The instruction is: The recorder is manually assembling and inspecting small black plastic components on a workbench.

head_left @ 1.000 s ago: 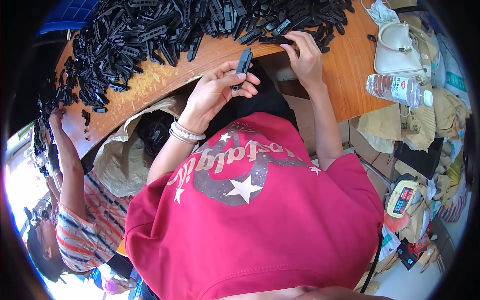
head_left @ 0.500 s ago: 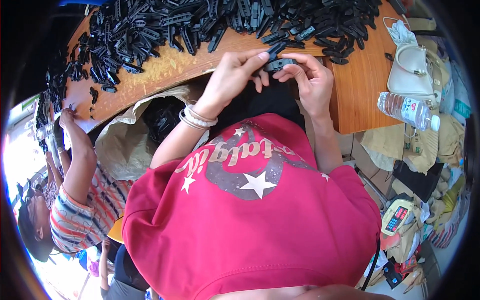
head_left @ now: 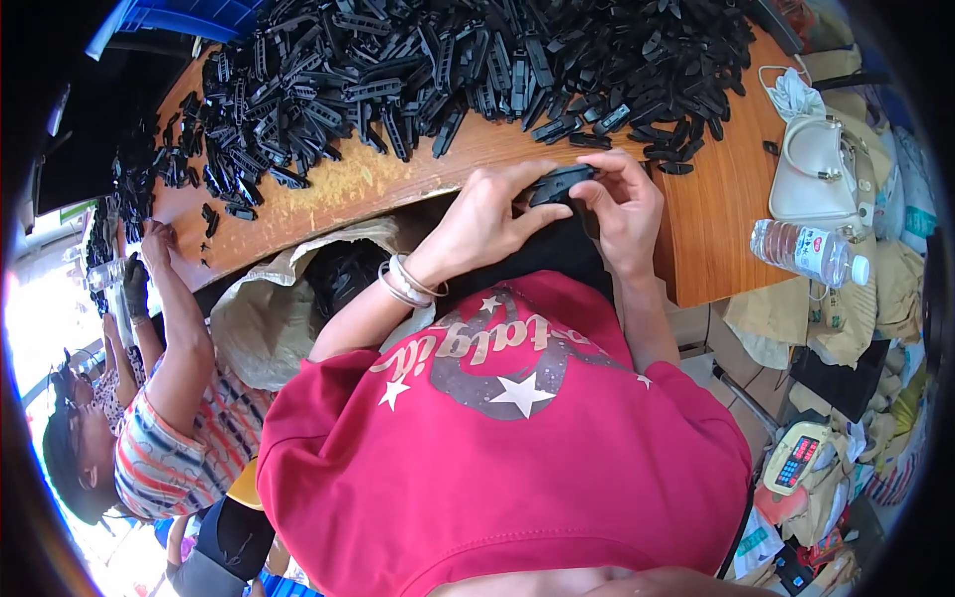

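In front of my chest, just off the near edge of the wooden table [head_left: 328, 189], both hands grip small black plastic parts [head_left: 563, 185] that lie against each other. My left hand [head_left: 489, 217] pinches them from the left between thumb and fingers, with bracelets on its wrist. From the right, my right hand [head_left: 629, 207] closes its thumb and fingers on the other end. Where one part ends and the other begins is hard to make out. Beyond the hands lies a large heap of similar black plastic parts [head_left: 428, 75], some long and slotted, others short.
An open woven sack [head_left: 261, 323] hangs below the table edge. At right are a white handbag [head_left: 818, 184], a water bottle [head_left: 804, 247] and a scale [head_left: 796, 458] among packages. At left, a co-worker's hand [head_left: 157, 244] touches the table; a blue crate [head_left: 184, 18] stands behind.
The two black parts, held apart at an angle before, are now pressed together between my hands. The view has shifted, showing more of the heap and the blue crate.
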The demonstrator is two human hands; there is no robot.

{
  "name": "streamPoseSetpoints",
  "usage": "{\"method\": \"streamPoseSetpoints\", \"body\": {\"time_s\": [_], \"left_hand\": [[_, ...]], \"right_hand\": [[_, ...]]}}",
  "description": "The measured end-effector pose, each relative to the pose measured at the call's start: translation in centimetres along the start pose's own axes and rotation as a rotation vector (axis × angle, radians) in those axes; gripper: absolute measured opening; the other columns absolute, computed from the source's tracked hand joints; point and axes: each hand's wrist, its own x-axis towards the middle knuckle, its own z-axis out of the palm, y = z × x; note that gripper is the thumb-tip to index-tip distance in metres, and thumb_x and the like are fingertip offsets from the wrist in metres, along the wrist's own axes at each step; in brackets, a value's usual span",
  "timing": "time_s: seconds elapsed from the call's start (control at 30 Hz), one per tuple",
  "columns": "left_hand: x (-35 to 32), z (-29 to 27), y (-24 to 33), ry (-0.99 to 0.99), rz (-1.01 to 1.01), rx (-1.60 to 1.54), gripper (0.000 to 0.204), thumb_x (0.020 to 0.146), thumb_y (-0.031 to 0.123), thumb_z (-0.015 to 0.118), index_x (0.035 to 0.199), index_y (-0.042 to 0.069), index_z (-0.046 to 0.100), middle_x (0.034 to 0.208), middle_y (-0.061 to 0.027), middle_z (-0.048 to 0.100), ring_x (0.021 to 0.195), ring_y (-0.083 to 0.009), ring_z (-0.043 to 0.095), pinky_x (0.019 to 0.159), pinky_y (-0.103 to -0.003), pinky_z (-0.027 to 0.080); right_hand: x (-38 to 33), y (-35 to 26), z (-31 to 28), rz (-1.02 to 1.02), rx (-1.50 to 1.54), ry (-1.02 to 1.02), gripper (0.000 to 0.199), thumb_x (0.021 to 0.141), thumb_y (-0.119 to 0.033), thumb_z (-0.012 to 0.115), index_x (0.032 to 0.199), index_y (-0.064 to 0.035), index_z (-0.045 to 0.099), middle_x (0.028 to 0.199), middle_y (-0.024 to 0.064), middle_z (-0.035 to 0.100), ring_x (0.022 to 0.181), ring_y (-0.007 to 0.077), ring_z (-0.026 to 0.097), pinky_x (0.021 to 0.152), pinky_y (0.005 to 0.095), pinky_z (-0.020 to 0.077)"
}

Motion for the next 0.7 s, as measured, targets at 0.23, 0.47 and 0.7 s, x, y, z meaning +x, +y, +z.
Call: {"method": "streamPoseSetpoints", "body": {"time_s": [0.23,0.47,0.7], "left_hand": [[5.9,-5.2,-1.3,0.216,-0.336,-0.353,0.053,0.091,0.042,0.051,0.059,0.001,0.060,0.057,-0.0033,0.057,0.048,-0.0107,0.051,0.052,-0.023,0.040],[12.1,-5.5,-5.6,-0.020,0.441,0.716,0.021,0.080,0.007,0.061,0.101,0.008,0.061,0.079,-0.0092,0.055,0.065,-0.0215,0.060,0.059,-0.031,0.049],[13.6,-5.0,-5.5,-0.144,0.511,1.008,0.030,0.073,0.002,0.058,0.102,0.009,0.063,0.094,-0.0113,0.051,0.068,-0.0270,0.061,0.059,-0.035,0.051]], "right_hand": [[0.1,0.8,-6.3,-0.081,-0.731,0.416,0.008,0.086,-0.005,0.058,0.091,-0.0027,0.063,0.088,0.0070,0.061,0.073,0.0169,0.058,0.063,0.0260,0.0460],[0.0,1.9,-9.4,-0.185,-1.223,0.314,0.019,0.075,-0.004,0.067,0.094,-0.0054,0.062,0.094,0.0085,0.056,0.089,0.0271,0.054,0.076,0.0357,0.0436],[0.2,2.1,-9.9,-0.159,-1.308,0.302,0.022,0.073,-0.006,0.070,0.093,-0.0071,0.061,0.092,0.0088,0.052,0.089,0.0266,0.052,0.078,0.0379,0.0404]]}}
